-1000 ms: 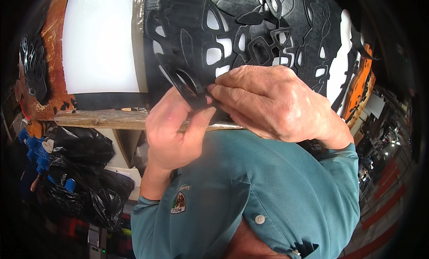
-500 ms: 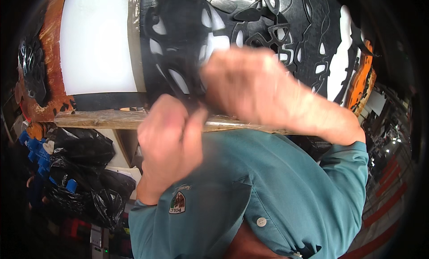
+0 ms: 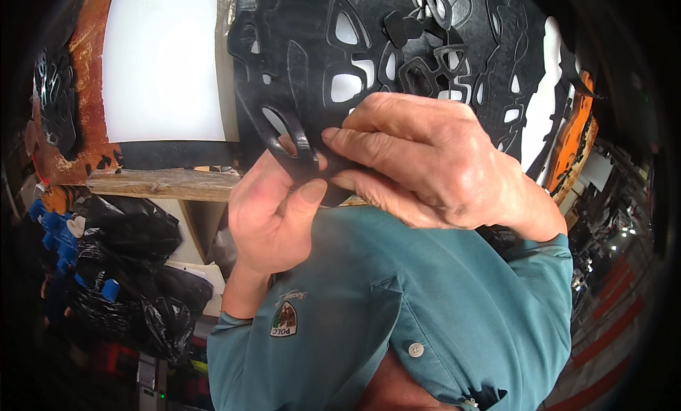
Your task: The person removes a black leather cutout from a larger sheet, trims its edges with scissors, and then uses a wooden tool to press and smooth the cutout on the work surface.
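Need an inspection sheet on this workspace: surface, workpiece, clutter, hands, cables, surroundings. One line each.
Surface: white panel at left; wooden ledge along the near side.
Workpiece: black cut-out sheet, many openings.
Clutter: black plastic bags and blue pieces at lower left.
Hands: left hand pinches the sheet's near edge; right hand has fingertips at it, grip unclear.
Cables: nothing seen clearly.
Surroundings: reddish floor stripes at right; picture rim dark.

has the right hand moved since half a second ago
Yes: the right hand has shifted toward the teal shirt, judged against the wooden ledge.
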A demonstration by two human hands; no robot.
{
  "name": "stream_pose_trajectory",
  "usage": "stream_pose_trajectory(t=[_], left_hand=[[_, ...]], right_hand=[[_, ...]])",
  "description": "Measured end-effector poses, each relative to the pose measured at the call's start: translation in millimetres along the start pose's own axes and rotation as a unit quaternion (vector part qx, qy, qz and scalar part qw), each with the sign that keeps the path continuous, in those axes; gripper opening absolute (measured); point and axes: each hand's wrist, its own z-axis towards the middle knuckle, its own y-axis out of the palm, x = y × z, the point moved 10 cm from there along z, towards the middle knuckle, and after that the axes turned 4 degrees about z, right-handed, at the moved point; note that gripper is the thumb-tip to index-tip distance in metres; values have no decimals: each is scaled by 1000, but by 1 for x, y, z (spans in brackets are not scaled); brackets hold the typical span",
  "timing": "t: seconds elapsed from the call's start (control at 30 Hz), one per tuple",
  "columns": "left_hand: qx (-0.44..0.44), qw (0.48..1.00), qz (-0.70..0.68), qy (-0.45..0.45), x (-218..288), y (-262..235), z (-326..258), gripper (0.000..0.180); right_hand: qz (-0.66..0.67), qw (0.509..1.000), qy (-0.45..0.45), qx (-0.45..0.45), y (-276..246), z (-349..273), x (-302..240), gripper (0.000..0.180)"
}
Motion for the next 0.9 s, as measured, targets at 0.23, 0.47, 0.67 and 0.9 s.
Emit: stream_pose_trajectory(t=[0.23, 0.47, 0.67, 0.9], left_hand=[[-42, 995, 64, 66, 14, 6, 6, 14], [-37, 988, 103, 106, 20, 6, 8, 12], [-14, 981, 150, 119, 23, 5, 5, 15], [26, 978, 167, 123, 20, -2, -3, 18]], right_hand=[[30, 998, 12, -52, 6, -4, 4, 30], [-42, 996, -41, -61, 19, -6, -1, 37], [-84, 995, -50, -34, 30, -3, 4, 36], [-79, 994, 7, -69, 42, 3, 12, 32]])
